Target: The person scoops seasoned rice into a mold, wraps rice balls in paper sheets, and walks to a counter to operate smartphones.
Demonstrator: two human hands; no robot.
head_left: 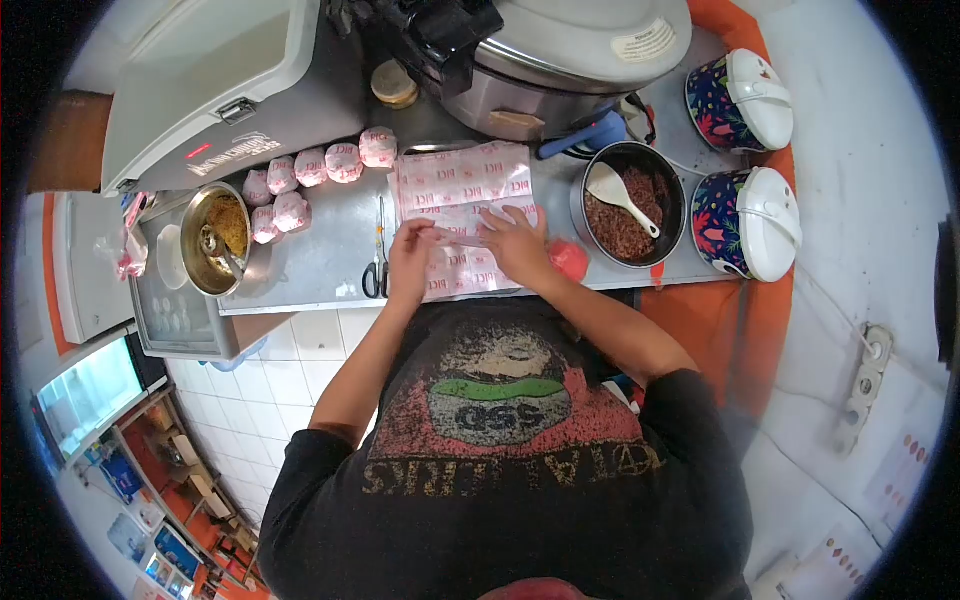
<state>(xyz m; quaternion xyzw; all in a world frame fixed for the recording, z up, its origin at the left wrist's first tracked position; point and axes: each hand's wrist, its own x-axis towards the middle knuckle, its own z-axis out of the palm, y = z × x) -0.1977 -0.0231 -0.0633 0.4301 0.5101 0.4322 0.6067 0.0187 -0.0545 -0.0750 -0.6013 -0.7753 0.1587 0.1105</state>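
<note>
Sheets of white wrapping paper (465, 175) with pink print lie on the metal counter in front of me. My left hand (408, 258) is at the paper's left side, its fingers pinching the end of a narrow folded strip (458, 238) of what looks like the same paper. My right hand (516, 245) lies on the right part of the sheets, fingers spread, its thumb side touching the strip's other end. Black-handled scissors (376, 277) lie left of my left hand. A red-pink bundle (568, 260) sits beside my right wrist.
On the right stands a pot of dark reddish rice (618, 225) with a white paddle (610, 190). Several wrapped balls (343, 163) and a metal bowl (216, 240) of yellowish food are on the left. Behind are a large cooker (570, 60) and a grey cooler box (240, 110).
</note>
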